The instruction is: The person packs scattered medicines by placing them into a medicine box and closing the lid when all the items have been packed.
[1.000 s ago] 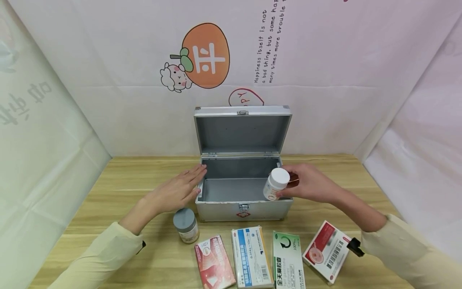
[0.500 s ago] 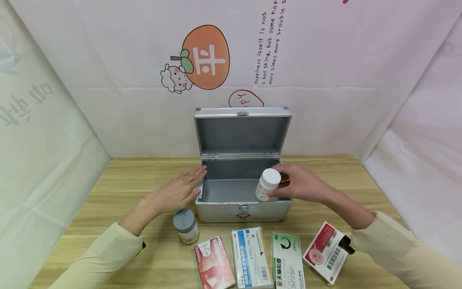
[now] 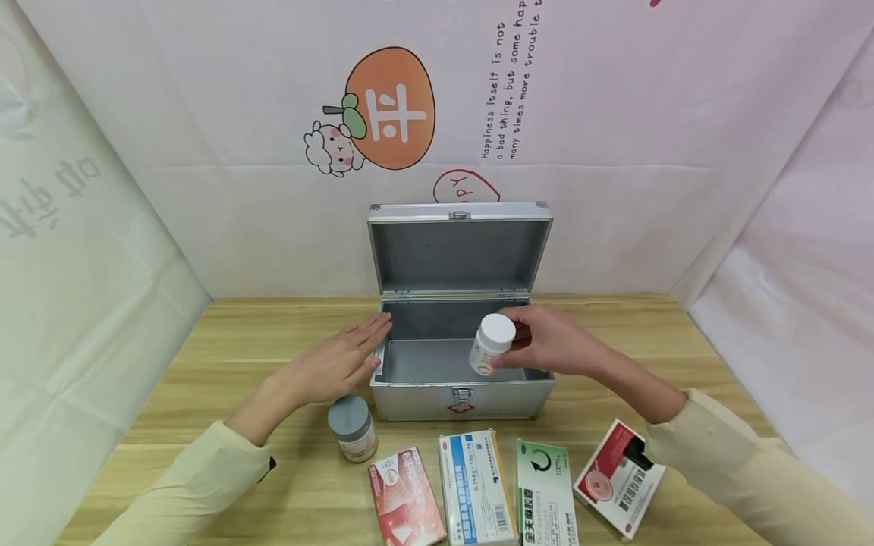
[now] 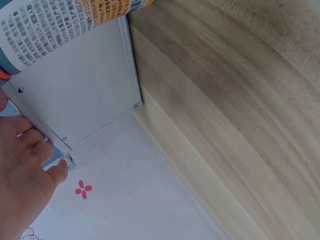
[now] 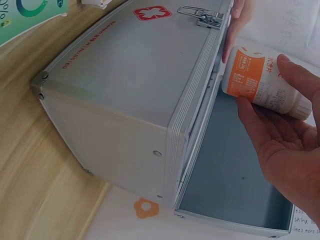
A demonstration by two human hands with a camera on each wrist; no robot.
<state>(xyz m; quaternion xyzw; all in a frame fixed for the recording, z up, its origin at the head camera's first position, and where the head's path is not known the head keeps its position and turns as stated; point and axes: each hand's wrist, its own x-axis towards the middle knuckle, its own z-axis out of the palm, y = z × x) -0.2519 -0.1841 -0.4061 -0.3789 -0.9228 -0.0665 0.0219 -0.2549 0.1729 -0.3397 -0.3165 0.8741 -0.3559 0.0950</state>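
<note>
A silver first-aid case point(image 3: 410, 400) stands with its lid raised, and its grey inside shows. My left hand point(image 3: 334, 362) rests on the case's left rim with fingers extended; in the left wrist view the fingers of that hand point(image 4: 25, 165) lie along the metal edge. Over the case opening, my right hand point(image 3: 556, 341) grips a white pill bottle point(image 3: 493, 341) between thumb and fingers. The bottle point(image 5: 265, 80) has an orange-and-white label and tilts in the right wrist view. A grey-lidded jar point(image 3: 351, 426) stands just below my left hand, close to the case's front left corner.
On the table point(image 3: 253, 349) in front of the case lie a red medicine box point(image 3: 407, 497), a blue-and-white box point(image 3: 476, 485), a green-and-white box point(image 3: 545, 493) and a red-and-white box point(image 3: 617, 478), partly under my right sleeve. A printed cloth point(image 3: 614, 152) hangs behind.
My right hand has carried the white pill bottle leftward, from the case's right side toward the middle of its opening. The left hand has stayed on the rim.
</note>
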